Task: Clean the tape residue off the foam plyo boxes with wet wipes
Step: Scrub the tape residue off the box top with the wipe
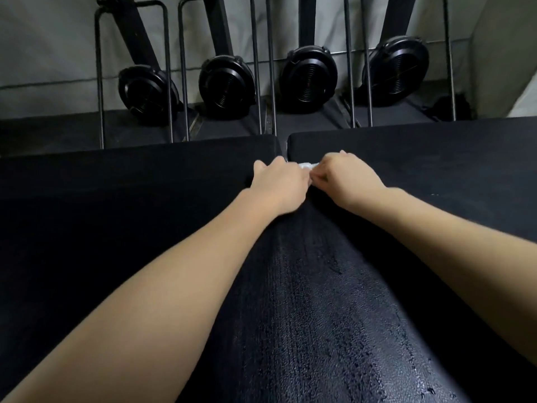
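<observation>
Wet wipe (308, 165), small and white, sits at the far end of the seam between two black foam plyo boxes (406, 170), pinched by left hand (280, 186) and right hand (347, 181). Tugged apart, it may tear or slip into the gap.

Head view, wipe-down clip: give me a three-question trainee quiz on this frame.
1. True or false: both hands meet at the white wipe.
2. How many round black fan units stand along the back? A) two B) four C) six
3. Fill in: the wet streak runs between the two ____.

Key:
1. True; left hand and right hand both pinch it, near the gap between the foam boxes.
2. B
3. forearms
</observation>
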Motion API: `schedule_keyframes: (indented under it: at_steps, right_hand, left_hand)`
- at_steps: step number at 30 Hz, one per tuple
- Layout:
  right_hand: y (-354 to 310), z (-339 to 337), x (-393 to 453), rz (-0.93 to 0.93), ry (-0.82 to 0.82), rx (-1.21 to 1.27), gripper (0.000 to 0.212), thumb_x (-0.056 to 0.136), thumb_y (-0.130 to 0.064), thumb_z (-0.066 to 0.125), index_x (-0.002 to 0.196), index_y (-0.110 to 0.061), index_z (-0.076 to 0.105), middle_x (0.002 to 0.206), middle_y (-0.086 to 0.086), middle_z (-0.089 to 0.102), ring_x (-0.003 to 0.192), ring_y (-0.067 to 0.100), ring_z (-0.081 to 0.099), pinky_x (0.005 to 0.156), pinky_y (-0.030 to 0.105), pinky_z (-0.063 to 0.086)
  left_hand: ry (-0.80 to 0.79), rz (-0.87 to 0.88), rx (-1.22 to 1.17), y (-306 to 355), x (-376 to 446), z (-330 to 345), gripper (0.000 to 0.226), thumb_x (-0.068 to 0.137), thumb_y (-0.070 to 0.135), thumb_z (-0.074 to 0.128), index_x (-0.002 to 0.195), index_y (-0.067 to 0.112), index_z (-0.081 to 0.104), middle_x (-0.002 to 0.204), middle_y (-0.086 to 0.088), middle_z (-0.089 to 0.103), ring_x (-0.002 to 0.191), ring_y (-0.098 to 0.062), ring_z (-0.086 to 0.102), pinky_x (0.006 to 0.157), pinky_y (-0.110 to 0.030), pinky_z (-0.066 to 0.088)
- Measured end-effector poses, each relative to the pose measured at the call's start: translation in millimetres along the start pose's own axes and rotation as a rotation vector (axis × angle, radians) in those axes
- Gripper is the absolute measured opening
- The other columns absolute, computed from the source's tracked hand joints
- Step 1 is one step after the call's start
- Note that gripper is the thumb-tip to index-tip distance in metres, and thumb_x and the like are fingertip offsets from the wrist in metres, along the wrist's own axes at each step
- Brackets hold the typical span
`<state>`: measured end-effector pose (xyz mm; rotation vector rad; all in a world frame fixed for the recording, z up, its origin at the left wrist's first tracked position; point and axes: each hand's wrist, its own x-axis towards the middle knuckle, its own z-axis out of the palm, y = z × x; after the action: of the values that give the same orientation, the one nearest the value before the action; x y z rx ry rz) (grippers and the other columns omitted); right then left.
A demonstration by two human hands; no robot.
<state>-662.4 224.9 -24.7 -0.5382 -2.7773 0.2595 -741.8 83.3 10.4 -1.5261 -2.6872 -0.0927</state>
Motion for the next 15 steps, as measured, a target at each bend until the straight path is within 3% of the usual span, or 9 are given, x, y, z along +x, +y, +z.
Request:
schedule_keyframes:
  at_steps: [2,3,5,7,11,15]
  right_hand:
    - [1.6,-3.0,10.6,0.046,-0.025,0.061,0.04,0.094,-0.027,0.055,0.056,-0.019,0.047,0.069,0.004,0.054,0.072,0.032,0.058,0.089,0.044,0.052]
    - [0.6,-5.0,10.3,0.031,-0.02,0.065,0.044,0.093,-0.025,0.056,0.052,-0.018,0.042,0.063,0.004,0.049,0.061,0.028,0.051,0.086,0.045,0.054]
    - [-1.8,-10.0,-1.1,-0.021,-0.006,0.035,0.046,0.094,-0.021,0.056,0.051,-0.015,0.042,0.057,0.001,0.041,0.051,0.019,0.038,0.106,0.043,0.044]
    - [-2.4,-15.6,-25.9,-0.072,0.008,0.016,0.042,0.096,-0.022,0.057,0.056,-0.011,0.052,0.06,0.002,0.044,0.052,0.019,0.04,0.118,0.041,0.03]
    - [-6.7,-38.9,-104.3,-0.2,-0.017,0.109,0.04,0.09,-0.046,0.051,0.073,-0.02,0.075,0.074,0.0,0.063,0.068,0.021,0.061,0.112,0.039,0.036]
    - [-15.7,-48.6,-181.5,-0.341,-0.016,0.132,0.038,0.09,-0.052,0.051,0.09,-0.029,0.081,0.086,-0.012,0.068,0.082,0.008,0.066,0.113,0.038,0.04]
  left_hand:
    - [-0.033,-0.045,-0.005,2.1,15.4,1.8,0.037,0.103,0.025,0.033,0.122,0.039,0.062,0.094,0.008,0.055,0.099,-0.019,0.039,0.083,-0.041,0.027]
    - [-0.032,-0.05,0.006,4.0,17.3,2.4,0.037,0.102,0.023,0.034,0.118,0.038,0.065,0.088,0.009,0.052,0.098,-0.019,0.038,0.083,-0.041,0.027]
    - [-0.011,-0.031,0.046,9.8,6.5,1.7,0.033,0.101,0.023,0.036,0.107,0.03,0.068,0.078,0.01,0.045,0.097,-0.019,0.041,0.084,-0.041,0.029]
    - [0.013,0.014,0.055,18.5,-21.1,-1.9,0.031,0.103,0.027,0.036,0.097,0.025,0.066,0.076,0.008,0.047,0.1,-0.022,0.046,0.087,-0.042,0.035]
    - [0.053,0.166,0.055,40.5,-95.9,-16.8,0.036,0.104,0.037,0.034,0.103,0.028,0.069,0.087,0.009,0.064,0.089,-0.02,0.047,0.084,-0.043,0.039]
    - [0.078,0.303,0.091,59.8,-169.2,-23.6,0.035,0.096,0.036,0.039,0.089,0.025,0.071,0.059,0.01,0.041,0.069,-0.02,0.044,0.07,-0.038,0.038]
